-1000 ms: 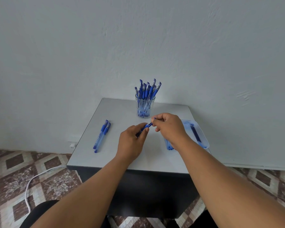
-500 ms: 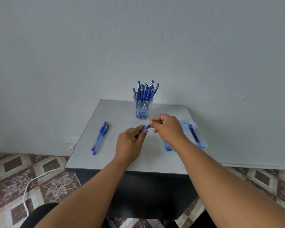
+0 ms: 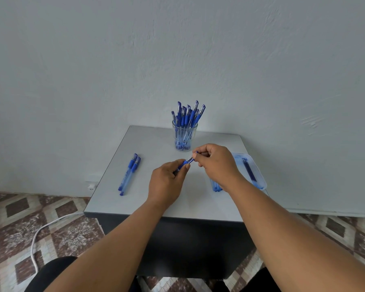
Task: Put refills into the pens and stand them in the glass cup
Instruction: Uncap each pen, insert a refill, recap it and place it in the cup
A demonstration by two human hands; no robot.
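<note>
A blue pen (image 3: 186,161) is held between both hands above the middle of the small grey table (image 3: 152,144). My left hand (image 3: 167,182) grips its barrel, and my right hand (image 3: 214,160) pinches its upper end. A glass cup (image 3: 184,137) at the back of the table holds several upright blue pens. Two more blue pens (image 3: 129,174) lie side by side on the left. At the right stands a clear plastic tray (image 3: 255,171) with dark blue refills; my right wrist hides part of it.
The table stands against a pale wall, with its front edge close to my knees. A white cable (image 3: 42,232) runs over the patterned tiled floor at the lower left, below a wall socket (image 3: 91,186).
Both hands stay together on the pen; my right hand's fingers have shifted slightly at its upper end. The view has tilted a little.
</note>
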